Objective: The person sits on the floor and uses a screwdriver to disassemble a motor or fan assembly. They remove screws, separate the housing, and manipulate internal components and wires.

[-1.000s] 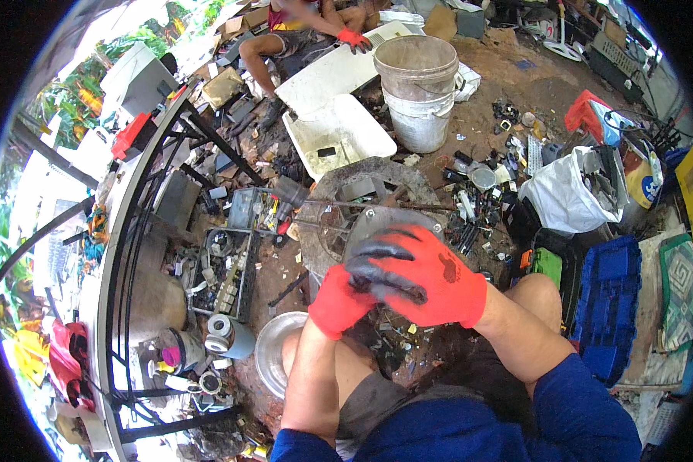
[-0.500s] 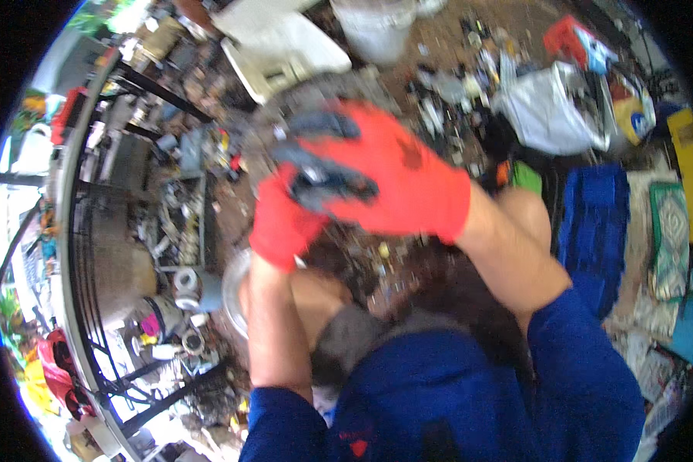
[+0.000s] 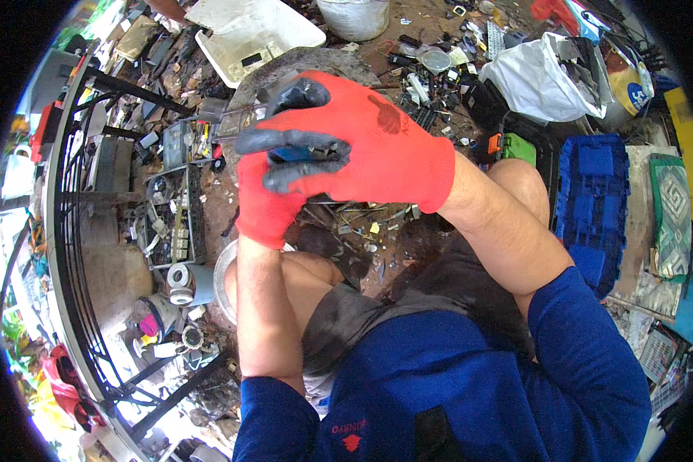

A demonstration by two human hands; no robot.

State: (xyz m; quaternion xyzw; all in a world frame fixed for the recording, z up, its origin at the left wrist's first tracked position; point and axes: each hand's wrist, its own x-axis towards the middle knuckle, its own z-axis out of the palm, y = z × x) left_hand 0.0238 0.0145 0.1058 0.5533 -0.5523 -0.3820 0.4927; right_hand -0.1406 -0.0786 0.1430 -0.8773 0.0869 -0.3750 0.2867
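Note:
Both my hands wear red gloves with dark grey coated fingers and are brought together over a rough grey slab [image 3: 339,68]. My right hand [image 3: 385,146] reaches across from the right, its fingers bent over the top of my left hand [image 3: 266,208]. The left hand is closed underneath, with its fingers mostly hidden by the right. A small bluish, shiny piece [image 3: 294,154] shows between the gloved fingers; its kind cannot be made out. Bits of scrap lie on the dirt ground below my hands.
A white plastic tray [image 3: 296,23] and a whitish bucket [image 3: 354,19] stand ahead. To the right are a white sack [image 3: 547,77], an open black case [image 3: 543,138] and a blue plastic rack [image 3: 593,212]. A parts crate [image 3: 196,223] and a metal frame [image 3: 58,192] stand left.
Both hands have shifted slightly left in the picture and remain together. The picture has sharpened, and the surroundings sit a little higher in view.

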